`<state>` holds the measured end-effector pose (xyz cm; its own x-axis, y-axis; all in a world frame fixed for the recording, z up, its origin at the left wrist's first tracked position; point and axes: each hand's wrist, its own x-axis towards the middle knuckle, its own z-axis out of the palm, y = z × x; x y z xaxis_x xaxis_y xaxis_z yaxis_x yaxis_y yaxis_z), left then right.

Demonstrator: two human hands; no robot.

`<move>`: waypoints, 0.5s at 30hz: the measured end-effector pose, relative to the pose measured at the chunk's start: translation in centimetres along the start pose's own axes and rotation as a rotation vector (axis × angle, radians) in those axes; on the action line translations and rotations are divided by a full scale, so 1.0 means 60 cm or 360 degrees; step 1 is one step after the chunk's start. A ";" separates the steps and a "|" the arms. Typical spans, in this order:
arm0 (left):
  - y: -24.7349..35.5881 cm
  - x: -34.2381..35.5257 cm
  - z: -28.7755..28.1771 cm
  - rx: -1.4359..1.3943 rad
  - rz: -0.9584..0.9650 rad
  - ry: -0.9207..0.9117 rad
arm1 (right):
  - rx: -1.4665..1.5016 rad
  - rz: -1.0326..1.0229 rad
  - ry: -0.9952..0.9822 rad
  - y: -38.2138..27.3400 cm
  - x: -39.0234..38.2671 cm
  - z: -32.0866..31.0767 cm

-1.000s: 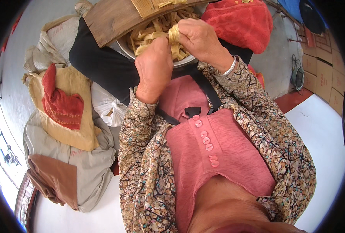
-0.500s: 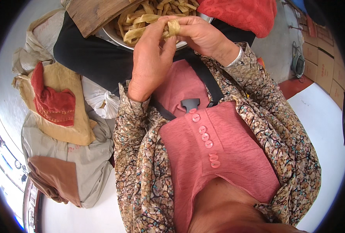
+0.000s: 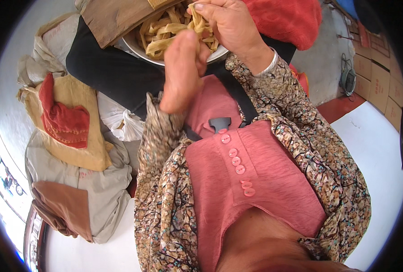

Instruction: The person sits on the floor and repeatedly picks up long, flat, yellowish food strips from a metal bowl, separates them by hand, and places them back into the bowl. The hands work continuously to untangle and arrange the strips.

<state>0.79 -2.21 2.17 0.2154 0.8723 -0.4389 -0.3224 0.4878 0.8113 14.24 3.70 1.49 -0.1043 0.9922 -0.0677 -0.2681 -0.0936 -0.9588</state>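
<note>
A metal bowl (image 3: 134, 51) at the top of the view holds a heap of tan, ribbon-like strips (image 3: 163, 34). Over the bowl's right side, my right hand (image 3: 237, 29) is closed, pinching the upper end of a tan strip (image 3: 196, 18) between thumb and fingers. That strip hangs toward the heap. My left hand (image 3: 181, 70) is in front of the bowl, smeared by motion. Its fingers are partly hidden, so whether anything is in them does not show.
A wooden board (image 3: 115, 20) lies across the bowl's left side. A red cloth (image 3: 285, 20) is right of it. Sacks (image 3: 77, 86) with a red towel (image 3: 65, 118) and a white plastic bag (image 3: 122, 118) lie left. Cardboard boxes (image 3: 378, 81) are stacked far right.
Both hands were together on a looped strip; now they are apart. The right hand has moved up with a strip, the left down toward me. The board and bowl have shifted slightly in view.
</note>
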 end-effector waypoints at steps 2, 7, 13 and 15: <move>0.001 -0.022 -0.002 0.0089 0.0058 -0.0035 | 0.0559 0.0323 -0.0159 0.017 0.000 -0.011; -0.017 -0.004 -0.046 0.1479 0.0911 0.0216 | 0.0239 0.0179 -0.0260 -0.009 0.008 -0.035; 0.014 0.002 -0.037 0.2025 0.1228 0.0284 | -0.1462 -0.0159 -0.0949 -0.106 0.003 -0.036; 0.011 0.007 -0.040 0.2077 0.1270 0.0234 | -0.1725 -0.0328 -0.0923 -0.109 -0.009 -0.039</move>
<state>-1.51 -1.44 1.59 0.2694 0.9178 0.2916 0.7179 -0.3933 0.5744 18.31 3.99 7.16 -0.6351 0.7721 -0.0219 0.5692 0.4487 -0.6890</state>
